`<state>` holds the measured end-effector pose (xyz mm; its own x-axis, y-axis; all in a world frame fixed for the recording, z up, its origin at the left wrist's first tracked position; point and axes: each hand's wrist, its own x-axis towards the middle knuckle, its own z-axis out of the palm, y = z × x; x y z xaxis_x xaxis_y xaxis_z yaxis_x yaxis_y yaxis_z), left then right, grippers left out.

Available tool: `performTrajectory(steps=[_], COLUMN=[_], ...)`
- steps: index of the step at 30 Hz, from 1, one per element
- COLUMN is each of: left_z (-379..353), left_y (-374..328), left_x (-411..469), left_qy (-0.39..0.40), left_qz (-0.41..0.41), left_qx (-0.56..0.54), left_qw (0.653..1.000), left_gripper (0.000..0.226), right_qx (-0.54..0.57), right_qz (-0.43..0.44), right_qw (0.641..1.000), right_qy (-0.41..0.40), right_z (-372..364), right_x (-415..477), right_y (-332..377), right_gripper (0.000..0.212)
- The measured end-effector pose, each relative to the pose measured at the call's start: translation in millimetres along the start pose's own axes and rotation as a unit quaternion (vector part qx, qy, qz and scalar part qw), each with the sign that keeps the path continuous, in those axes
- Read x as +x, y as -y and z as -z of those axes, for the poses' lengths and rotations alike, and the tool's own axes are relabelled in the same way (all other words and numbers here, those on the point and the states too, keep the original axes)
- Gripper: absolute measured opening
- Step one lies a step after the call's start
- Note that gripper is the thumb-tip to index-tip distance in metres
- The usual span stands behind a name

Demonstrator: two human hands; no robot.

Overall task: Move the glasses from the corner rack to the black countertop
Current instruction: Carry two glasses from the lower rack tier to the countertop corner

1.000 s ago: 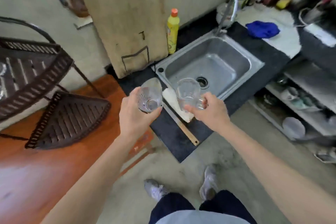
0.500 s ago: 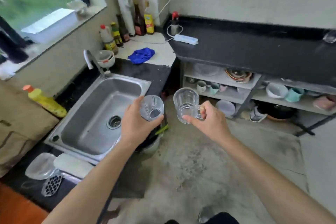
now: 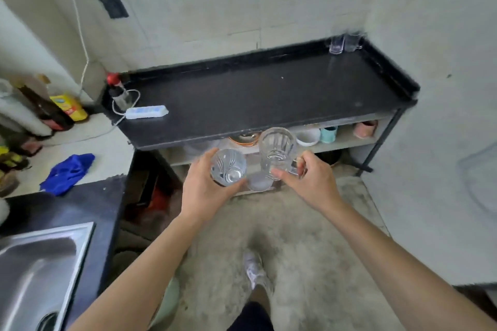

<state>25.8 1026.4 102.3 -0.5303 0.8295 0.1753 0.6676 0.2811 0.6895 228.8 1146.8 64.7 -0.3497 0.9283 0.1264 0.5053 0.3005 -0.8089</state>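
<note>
My left hand (image 3: 201, 188) grips a clear patterned glass (image 3: 228, 166), its mouth tilted towards me. My right hand (image 3: 309, 183) holds a clear ribbed glass mug (image 3: 277, 153) by its handle, upright. Both are held over the floor, just in front of the black countertop (image 3: 269, 91). Two clear glasses (image 3: 341, 43) stand at the countertop's far right corner. The corner rack is out of view.
A white power strip (image 3: 146, 111) and a small red-capped bottle (image 3: 118, 91) sit at the countertop's left end. Shelves of cups and bowls (image 3: 317, 134) run under the countertop. The steel sink (image 3: 35, 269), a blue cloth (image 3: 67, 172) and bottles (image 3: 53, 107) lie to my left.
The view has swung right from the rack and sink to the black countertop. Both hands have kept hold of their glasses while I walk closer.
</note>
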Motion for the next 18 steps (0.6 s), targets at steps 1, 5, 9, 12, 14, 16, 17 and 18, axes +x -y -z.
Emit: performTrajectory(steps=[1,5,9,12,14,16,17,18], left_z=[-17,-92,-150,-184,-206,-231,-244,-258], left_y=[-2,-15,-47,-75,-93,-113,-122,-130], left_x=[23,126,230,301,340,373,389,404], left_qy=[0.015,0.075,0.138,0.178,0.193,0.200,0.203,0.207], left_qz=[-0.009,-0.029,-0.048,-0.087,-0.106,-0.120,-0.123,-0.124], left_qx=[0.001,-0.015,-0.027,-0.025,-0.016,-0.010,-0.009,-0.010], left_qw=[1.000,0.997,0.989,0.980,0.975,0.972,0.971,0.971], left_gripper=[0.080,0.086,0.087,0.087,0.087,0.087,0.088,0.090], right_qx=[-0.004,-0.043,-0.041,-0.037,-0.032,-0.028,-0.030,-0.032], right_qz=[-0.010,-0.054,-0.123,-0.169,-0.194,-0.213,-0.221,-0.227], right_qw=[1.000,0.997,0.988,0.977,0.970,0.963,0.960,0.959], right_qy=[-0.007,-0.038,-0.083,-0.124,-0.144,-0.164,-0.168,-0.168], right_z=[5,22,48,74,91,108,115,122], right_x=[17,102,188,245,274,303,318,333], right_y=[-12,-54,-87,-100,-109,-124,-133,-143], right_gripper=[0.061,0.059,0.060,0.058,0.055,0.055,0.056,0.056])
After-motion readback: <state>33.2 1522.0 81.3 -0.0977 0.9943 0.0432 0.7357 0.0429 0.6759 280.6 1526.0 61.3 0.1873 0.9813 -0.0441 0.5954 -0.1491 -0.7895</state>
